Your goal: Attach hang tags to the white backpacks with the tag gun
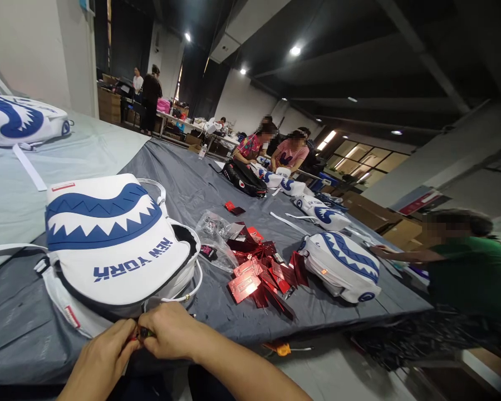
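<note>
A white backpack (108,239) with a blue shark-mouth pattern and "NEW YORK" lettering lies at the near left of the table, its top opening partly parted. At its lower edge my left hand (112,348) is closed, fingertips pinched on something small and partly red that I cannot make out. Right beside it, my right hand (165,331) is closed around a small dark object with a greenish end, its identity unclear. The two hands nearly touch. Shiny red tags (246,281) lie in a pile right of the backpack, next to a clear plastic bag (219,228) with small items.
Another white backpack (342,264) lies right of the tags. More bags line the far table edge, including a black one (244,178). Another backpack (25,120) is at far left. A person in green (471,273) reaches in from the right; others work farther back.
</note>
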The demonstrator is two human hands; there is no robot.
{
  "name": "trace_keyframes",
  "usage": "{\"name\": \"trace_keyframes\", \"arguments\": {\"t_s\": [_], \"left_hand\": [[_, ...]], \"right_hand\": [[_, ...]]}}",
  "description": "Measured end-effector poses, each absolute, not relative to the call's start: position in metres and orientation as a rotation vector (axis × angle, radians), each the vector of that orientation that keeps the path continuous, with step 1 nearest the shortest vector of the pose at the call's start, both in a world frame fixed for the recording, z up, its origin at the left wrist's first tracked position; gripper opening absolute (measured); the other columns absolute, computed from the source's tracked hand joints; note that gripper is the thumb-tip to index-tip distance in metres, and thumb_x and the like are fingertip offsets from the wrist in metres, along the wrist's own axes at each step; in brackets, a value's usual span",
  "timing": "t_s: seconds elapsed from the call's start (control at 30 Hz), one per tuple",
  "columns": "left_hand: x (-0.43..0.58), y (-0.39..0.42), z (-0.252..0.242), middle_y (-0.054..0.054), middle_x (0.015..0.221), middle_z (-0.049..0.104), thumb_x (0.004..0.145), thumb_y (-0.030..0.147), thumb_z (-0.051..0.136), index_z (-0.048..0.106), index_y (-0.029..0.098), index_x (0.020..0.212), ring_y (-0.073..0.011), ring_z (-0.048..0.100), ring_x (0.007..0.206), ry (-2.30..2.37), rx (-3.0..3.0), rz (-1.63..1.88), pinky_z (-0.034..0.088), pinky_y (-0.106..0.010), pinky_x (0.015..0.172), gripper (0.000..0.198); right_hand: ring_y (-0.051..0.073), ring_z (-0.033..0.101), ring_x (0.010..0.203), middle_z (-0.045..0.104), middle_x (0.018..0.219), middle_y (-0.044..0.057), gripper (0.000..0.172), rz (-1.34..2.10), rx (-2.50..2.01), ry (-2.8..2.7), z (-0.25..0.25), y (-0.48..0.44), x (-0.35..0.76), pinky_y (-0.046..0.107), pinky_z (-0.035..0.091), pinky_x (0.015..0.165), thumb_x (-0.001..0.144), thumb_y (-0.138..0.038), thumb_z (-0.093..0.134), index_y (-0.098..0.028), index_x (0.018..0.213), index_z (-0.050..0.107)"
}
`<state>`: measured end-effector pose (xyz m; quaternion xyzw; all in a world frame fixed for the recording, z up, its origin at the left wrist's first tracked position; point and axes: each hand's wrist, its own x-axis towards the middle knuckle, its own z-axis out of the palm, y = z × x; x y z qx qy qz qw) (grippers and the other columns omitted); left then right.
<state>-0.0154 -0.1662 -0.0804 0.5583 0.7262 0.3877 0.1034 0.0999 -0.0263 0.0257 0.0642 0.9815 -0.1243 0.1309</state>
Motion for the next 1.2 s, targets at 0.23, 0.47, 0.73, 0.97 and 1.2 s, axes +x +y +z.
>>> {"name": "trace_keyframes", "arguments": {"t_s": [0.23, 0.47, 0.73, 0.97, 1.2], "left_hand": [[-0.019, -0.171, -0.069, 0.002, 0.081, 0.069, 0.096, 0.028, 0.049, 0.066, 0.027, 0.093, -0.0105, 0.070, 0.075, 1.833, 1.781, 1.392, 0.052, -0.014, 0.068, 0.017], [-0.013, -0.172, -0.066, 0.005, 0.070, 0.067, 0.096, 0.026, 0.046, 0.060, 0.027, 0.082, -0.0107, 0.066, 0.054, 2.095, 1.917, 1.281, 0.045, -0.018, 0.049, 0.020], [-0.008, -0.164, -0.059, 0.005, 0.070, 0.066, 0.098, 0.027, 0.039, 0.057, 0.026, 0.085, -0.0117, 0.066, 0.054, 2.283, 2.044, 1.252, 0.043, -0.022, 0.047, 0.023], [-0.006, -0.166, -0.068, 0.003, 0.075, 0.070, 0.098, 0.032, 0.041, 0.062, 0.026, 0.086, -0.0141, 0.068, 0.057, 2.376, 1.968, 1.212, 0.047, -0.022, 0.048, 0.025], [-0.009, -0.165, -0.068, 0.005, 0.075, 0.070, 0.092, 0.033, 0.049, 0.062, 0.027, 0.080, -0.0128, 0.069, 0.065, 2.182, 1.710, 1.177, 0.050, -0.019, 0.056, 0.018]], "right_hand": [[0.022, 0.071, 0.084, 0.075, 0.093, 0.006, 0.015, -0.312, 0.208, 2.820, 0.031, -0.032, 0.100, 0.030, 0.028, 0.051, 0.088, -0.031, 0.056, -0.020, 0.092, 0.065], [0.022, 0.071, 0.087, 0.075, 0.098, 0.006, 0.016, -0.277, 0.218, 2.855, 0.027, -0.036, 0.103, 0.031, 0.030, 0.052, 0.087, -0.032, 0.058, -0.018, 0.093, 0.065], [0.022, 0.070, 0.085, 0.075, 0.096, 0.008, 0.019, -0.280, 0.284, 2.885, 0.026, -0.034, 0.105, 0.031, 0.032, 0.056, 0.088, -0.032, 0.056, -0.016, 0.094, 0.065], [0.021, 0.069, 0.083, 0.075, 0.095, 0.007, 0.017, -0.343, 0.359, 2.916, 0.028, -0.032, 0.107, 0.030, 0.032, 0.057, 0.087, -0.031, 0.058, -0.017, 0.094, 0.067], [0.019, 0.066, 0.078, 0.074, 0.088, 0.005, 0.014, -0.533, 0.428, 2.924, 0.026, -0.029, 0.111, 0.027, 0.033, 0.058, 0.084, -0.027, 0.060, -0.018, 0.091, 0.068]]}}
